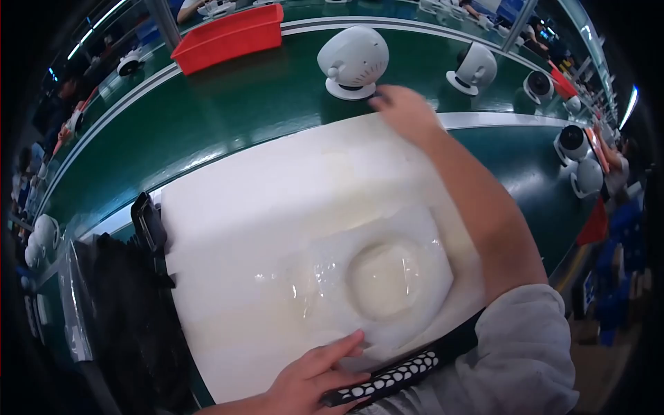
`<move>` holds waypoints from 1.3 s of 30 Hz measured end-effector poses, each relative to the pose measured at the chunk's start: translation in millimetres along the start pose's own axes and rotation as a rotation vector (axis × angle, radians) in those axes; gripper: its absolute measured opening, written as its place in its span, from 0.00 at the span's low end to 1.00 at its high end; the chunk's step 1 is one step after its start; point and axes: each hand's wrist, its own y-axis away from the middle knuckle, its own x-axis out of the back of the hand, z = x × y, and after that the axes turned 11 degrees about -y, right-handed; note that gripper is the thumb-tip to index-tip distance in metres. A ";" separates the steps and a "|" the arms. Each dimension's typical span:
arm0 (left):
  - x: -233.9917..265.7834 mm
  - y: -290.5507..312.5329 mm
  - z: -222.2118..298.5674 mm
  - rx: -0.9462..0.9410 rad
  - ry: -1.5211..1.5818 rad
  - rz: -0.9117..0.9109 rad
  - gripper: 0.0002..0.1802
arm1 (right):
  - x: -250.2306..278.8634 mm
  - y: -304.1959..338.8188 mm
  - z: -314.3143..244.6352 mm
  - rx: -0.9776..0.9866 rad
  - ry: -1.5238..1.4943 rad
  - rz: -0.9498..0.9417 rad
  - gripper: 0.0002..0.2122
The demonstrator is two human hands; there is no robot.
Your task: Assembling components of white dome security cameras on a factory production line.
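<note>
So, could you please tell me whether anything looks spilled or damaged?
Nothing really stands out: the white camera-like device stands on its base by the right hand, the glossy white piece with a round hollow lies on the white sheet, and I see no spill or break. The sheet's faint yellowish tinge may be lighting.

White rounded device (355, 55) upright, pale padded piece (385, 280) lying flat.
The device stands on its round white base on the green table (235, 104), just beyond the far edge of the white sheet (238, 214); its bulky head has a small knob low on the left and a patch of short slits low on the right. The padded piece, whitish and angular in outline, lies on the sheet with its wide round hollow facing up, glossy clear film catching the light over it.
</note>
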 end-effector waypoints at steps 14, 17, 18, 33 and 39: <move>15.6 -1.5 -23.9 -0.071 -0.028 0.034 0.14 | 69.9 -55.8 225.8 -0.173 0.360 0.384 0.21; 15.1 2.0 -27.5 -0.069 -0.073 0.042 0.14 | 65.1 -34.4 201.2 0.001 0.318 0.556 0.12; 14.5 4.6 -30.8 -0.069 -0.064 0.007 0.15 | 61.1 -25.3 192.0 0.119 0.327 0.650 0.10; 14.0 17.4 -16.7 -0.174 -0.116 0.142 0.13 | 61.1 193.8 -107.3 0.153 -1.221 -0.030 0.11; 11.8 20.3 -14.1 -0.240 -0.077 0.185 0.11 | 36.0 233.9 -95.4 -0.085 -1.236 -0.037 0.14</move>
